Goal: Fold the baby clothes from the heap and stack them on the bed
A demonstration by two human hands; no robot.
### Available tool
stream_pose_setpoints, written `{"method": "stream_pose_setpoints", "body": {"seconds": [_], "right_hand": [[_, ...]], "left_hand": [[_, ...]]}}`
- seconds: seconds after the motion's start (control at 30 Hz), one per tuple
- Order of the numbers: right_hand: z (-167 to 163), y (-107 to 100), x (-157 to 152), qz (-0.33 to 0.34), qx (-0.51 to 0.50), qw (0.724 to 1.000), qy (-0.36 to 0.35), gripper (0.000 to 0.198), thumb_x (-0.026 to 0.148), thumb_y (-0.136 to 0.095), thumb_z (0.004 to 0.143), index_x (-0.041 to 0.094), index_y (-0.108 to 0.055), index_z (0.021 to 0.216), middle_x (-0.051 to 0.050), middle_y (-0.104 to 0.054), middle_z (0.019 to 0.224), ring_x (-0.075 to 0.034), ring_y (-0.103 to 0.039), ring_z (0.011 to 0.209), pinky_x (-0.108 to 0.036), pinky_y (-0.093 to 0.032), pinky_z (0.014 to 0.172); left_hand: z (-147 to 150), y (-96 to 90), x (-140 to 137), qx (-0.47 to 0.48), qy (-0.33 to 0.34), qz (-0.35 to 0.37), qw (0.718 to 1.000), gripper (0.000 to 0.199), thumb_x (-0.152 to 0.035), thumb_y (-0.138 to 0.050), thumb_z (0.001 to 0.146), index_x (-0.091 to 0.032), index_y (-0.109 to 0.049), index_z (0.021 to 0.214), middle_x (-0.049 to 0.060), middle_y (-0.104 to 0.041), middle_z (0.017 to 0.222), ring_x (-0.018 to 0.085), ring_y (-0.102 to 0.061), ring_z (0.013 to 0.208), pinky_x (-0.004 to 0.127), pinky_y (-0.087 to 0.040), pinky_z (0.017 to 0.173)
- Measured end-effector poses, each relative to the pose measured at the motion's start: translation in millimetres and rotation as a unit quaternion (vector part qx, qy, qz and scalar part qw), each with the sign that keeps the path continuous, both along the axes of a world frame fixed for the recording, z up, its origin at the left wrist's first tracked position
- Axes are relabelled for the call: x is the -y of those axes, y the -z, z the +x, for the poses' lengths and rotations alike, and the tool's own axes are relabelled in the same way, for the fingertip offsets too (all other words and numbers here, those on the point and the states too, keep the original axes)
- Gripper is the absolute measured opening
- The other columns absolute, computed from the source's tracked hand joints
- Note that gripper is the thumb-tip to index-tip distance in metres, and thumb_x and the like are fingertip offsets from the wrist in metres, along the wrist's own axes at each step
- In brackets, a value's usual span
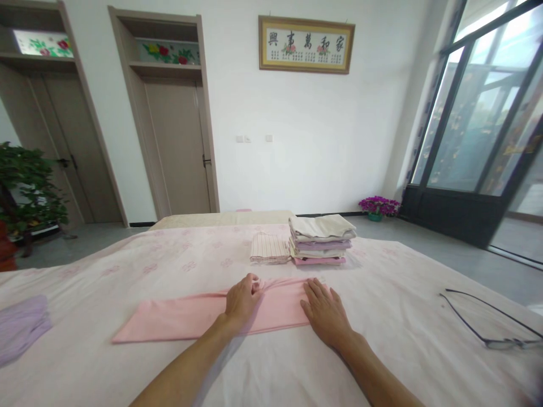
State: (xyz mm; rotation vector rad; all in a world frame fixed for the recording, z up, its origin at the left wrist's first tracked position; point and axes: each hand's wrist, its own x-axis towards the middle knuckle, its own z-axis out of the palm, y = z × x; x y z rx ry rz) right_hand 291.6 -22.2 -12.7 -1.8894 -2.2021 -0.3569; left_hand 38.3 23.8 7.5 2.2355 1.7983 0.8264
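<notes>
A pink garment, folded into a long flat strip, lies crosswise in front of me on the pale bedspread. My left hand is closed on the strip's upper edge near the middle, fingers curled in a pinch on the cloth. Spread flat over the right end is my right hand, its fingers apart and pressing on the fabric. Just beyond the strip stand a stack of folded clothes in cream, purple and pink, and a folded striped cloth touching or close to its left side.
Eyeglasses lie at the right on the bedspread. A lilac cloth is at the left edge. Beyond the bed are a white wall, a door, purple potted flowers, a leafy plant and a glass door.
</notes>
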Motion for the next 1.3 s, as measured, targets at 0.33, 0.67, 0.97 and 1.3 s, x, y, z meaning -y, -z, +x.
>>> {"method": "stream_pose_setpoints", "body": {"seconds": [0.33,0.67,0.97,1.3], "right_hand": [[0,-3,1,-0.013,-0.008,1.000,0.004,0.055,0.040,-0.028,0.097,0.016,-0.044,0.143,-0.010,-0.037,0.152,-0.026,-0.026,0.143,-0.051,-0.021,0.112],[0,-5,1,0.002,-0.009,1.000,-0.005,0.052,0.039,-0.029,0.097,0.017,-0.047,0.141,-0.011,-0.041,0.150,-0.027,-0.029,0.141,-0.049,-0.023,0.110],[0,-3,0,0.003,-0.012,1.000,-0.006,0.052,0.038,-0.029,0.097,0.016,-0.047,0.141,-0.011,-0.041,0.150,-0.027,-0.028,0.142,-0.050,-0.024,0.110],[1,5,0,0.036,0.010,0.999,-0.002,0.054,0.036,-0.029,0.097,0.014,-0.043,0.144,-0.012,-0.038,0.151,-0.029,-0.029,0.142,-0.054,-0.018,0.113]], "left_hand": [[10,3.2,13,-0.062,-0.016,0.009,0.998,0.006,-0.028,-0.058,0.087,-0.024,-0.062,0.086,0.000,-0.063,0.093,0.013,-0.059,0.081,0.023,-0.034,0.067],[13,-9.8,2,-0.047,-0.023,-0.088,0.995,0.023,-0.046,-0.057,0.082,-0.025,-0.067,0.077,0.000,-0.071,0.085,0.018,-0.064,0.079,0.024,-0.031,0.056],[6,-10.4,-40,-0.057,-0.061,-0.087,0.993,0.027,-0.042,-0.051,0.086,-0.032,-0.075,0.097,0.002,-0.076,0.091,0.023,-0.067,0.091,0.030,-0.040,0.075],[5,-1.7,-44,-0.087,-0.078,0.022,0.993,0.030,-0.036,-0.051,0.091,-0.029,-0.070,0.112,0.008,-0.069,0.110,0.027,-0.058,0.110,0.045,-0.030,0.102]]}}
